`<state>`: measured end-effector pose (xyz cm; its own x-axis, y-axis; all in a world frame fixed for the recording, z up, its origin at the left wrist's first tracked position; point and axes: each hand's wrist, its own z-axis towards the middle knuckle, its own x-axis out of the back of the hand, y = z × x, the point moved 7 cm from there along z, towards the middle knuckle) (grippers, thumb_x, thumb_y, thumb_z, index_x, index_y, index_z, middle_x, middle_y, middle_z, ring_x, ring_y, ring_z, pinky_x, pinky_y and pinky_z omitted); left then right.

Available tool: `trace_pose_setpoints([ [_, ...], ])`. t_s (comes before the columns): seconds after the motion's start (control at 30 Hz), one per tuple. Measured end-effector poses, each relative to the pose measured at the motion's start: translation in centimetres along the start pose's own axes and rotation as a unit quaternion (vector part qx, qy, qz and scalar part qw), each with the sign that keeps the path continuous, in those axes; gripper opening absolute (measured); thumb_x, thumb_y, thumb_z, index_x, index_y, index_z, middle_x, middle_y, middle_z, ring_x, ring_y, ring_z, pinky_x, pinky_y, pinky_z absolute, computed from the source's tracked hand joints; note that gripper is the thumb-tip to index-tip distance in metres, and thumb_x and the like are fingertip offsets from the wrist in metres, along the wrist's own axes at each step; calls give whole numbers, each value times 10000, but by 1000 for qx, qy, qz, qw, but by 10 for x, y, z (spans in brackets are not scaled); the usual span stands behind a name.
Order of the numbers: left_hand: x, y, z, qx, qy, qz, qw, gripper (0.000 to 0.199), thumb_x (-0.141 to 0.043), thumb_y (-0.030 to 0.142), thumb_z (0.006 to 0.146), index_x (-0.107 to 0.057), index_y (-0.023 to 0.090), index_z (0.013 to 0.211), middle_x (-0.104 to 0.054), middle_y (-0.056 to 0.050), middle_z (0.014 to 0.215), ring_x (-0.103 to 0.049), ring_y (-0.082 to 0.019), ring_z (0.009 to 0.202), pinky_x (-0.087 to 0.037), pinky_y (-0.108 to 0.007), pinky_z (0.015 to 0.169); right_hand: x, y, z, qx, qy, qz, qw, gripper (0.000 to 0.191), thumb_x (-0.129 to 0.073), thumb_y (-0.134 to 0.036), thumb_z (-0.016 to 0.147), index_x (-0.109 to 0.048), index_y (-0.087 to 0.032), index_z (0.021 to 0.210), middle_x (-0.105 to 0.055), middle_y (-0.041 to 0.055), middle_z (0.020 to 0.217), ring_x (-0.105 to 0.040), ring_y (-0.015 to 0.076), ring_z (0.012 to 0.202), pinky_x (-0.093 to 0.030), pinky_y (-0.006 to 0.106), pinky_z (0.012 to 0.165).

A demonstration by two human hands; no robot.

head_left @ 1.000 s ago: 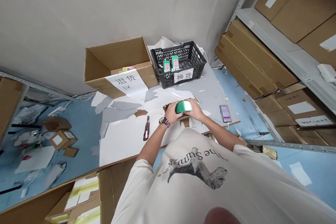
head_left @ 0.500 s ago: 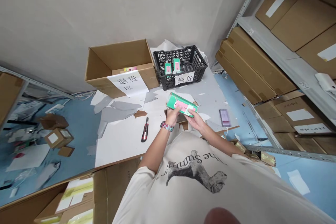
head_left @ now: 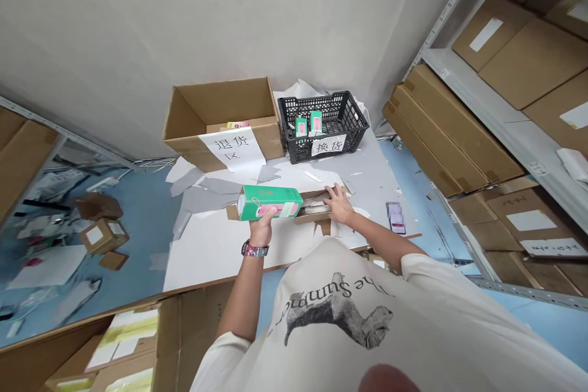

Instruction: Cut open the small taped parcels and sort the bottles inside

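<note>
A green and pink box point(head_left: 271, 201) is gripped by my left hand point(head_left: 263, 226), with the thumb on its front. It hangs over the left part of a long, narrow cardboard carton point(head_left: 313, 218), which lies opened on the table. White paper-like material shows inside this carton. My right hand point(head_left: 340, 203) rests at the carton's right end, its fingers spread. Behind them, a black plastic crate point(head_left: 301, 152) holds smaller green and pink boxes point(head_left: 316, 120). Left of the crate stands a large open cardboard box point(head_left: 184, 150) with a paper sign.
Torn grey and white scraps point(head_left: 220, 185) litter the white table point(head_left: 197, 257). A phone point(head_left: 395, 218) lies near the table's right side. Shelving point(head_left: 434, 61) with cartons rises on the right. Below left, another open carton point(head_left: 172, 343) holds taped parcels.
The green and pink box has moved left in my left hand. My right hand has let go of it and is now on the opened carton. The utility knife is no longer visible.
</note>
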<state>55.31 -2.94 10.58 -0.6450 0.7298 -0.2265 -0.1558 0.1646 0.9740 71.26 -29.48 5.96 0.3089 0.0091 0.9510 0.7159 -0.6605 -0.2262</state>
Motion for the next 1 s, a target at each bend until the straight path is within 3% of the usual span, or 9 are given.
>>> trace_pose_setpoints([
  [0.17,15,-24,-20,32,-46,85,995,672,-975,667,736,-789,279,1252,-844,-57,1200,-769,-326,1295,-556,-581,1267,-5,-8,19,1,27,-14,1000,373,-798,-83,851,-832,-196,1205,-325,195,1841,-128,538,1724,-366,824,1254],
  [0.37,-8,-56,-28,97,-134,133,977,544,-1037,566,672,-789,231,1022,-861,-87,1081,-811,-339,1136,-611,-600,1182,9,-8,65,-37,53,-1,998,415,-861,-151,867,-813,-220,1273,-295,175,1877,-133,546,1734,-274,882,1279],
  [0.43,-20,-66,-27,97,-152,138,974,619,-1064,531,628,-767,217,1071,-856,-106,1081,-813,-333,1104,-625,-598,1149,16,-8,75,-47,50,0,998,513,-935,-225,845,-792,-237,1337,-255,174,1896,-124,562,1732,-232,908,1276],
  [0.53,-34,-84,-25,70,-165,169,969,827,-1084,469,578,-707,204,1265,-836,-133,1234,-794,-329,1201,-611,-561,1162,30,-11,70,-43,61,0,997,755,-994,-319,808,-716,-272,1509,-242,172,1900,-96,571,1732,-210,905,1282],
  [0.63,-44,-112,-25,64,-189,222,954,893,-1086,440,554,-679,194,1311,-819,-146,1312,-771,-343,1258,-595,-534,1166,43,-26,42,10,107,40,993,660,-842,-307,964,-653,-252,1594,-351,180,1845,-212,497,1713,-266,803,1326],
  [0.77,-53,-143,-27,84,-215,264,937,883,-1070,444,584,-673,204,1334,-835,-114,1260,-780,-319,1177,-617,-482,1086,29,-54,2,71,102,101,987,351,-572,-203,1113,-762,-217,1407,-646,166,1532,-547,342,1438,-486,541,1245],
  [0.9,-56,-149,-28,93,-224,260,935,837,-1054,423,610,-671,191,1317,-838,-96,1197,-773,-279,1101,-623,-409,1006,3,-73,-3,76,27,68,994,382,-592,-155,1092,-772,-242,1417,-675,131,1380,-580,315,1300,-559,441,1089],
  [1.0,-56,-147,-28,84,-232,269,931,819,-1051,435,602,-675,190,1287,-837,-97,1207,-765,-276,1102,-614,-398,1006,-1,-81,10,94,-8,17,995,448,-688,-133,1020,-771,-281,1435,-657,122,1343,-572,321,1265,-564,420,1019],
])
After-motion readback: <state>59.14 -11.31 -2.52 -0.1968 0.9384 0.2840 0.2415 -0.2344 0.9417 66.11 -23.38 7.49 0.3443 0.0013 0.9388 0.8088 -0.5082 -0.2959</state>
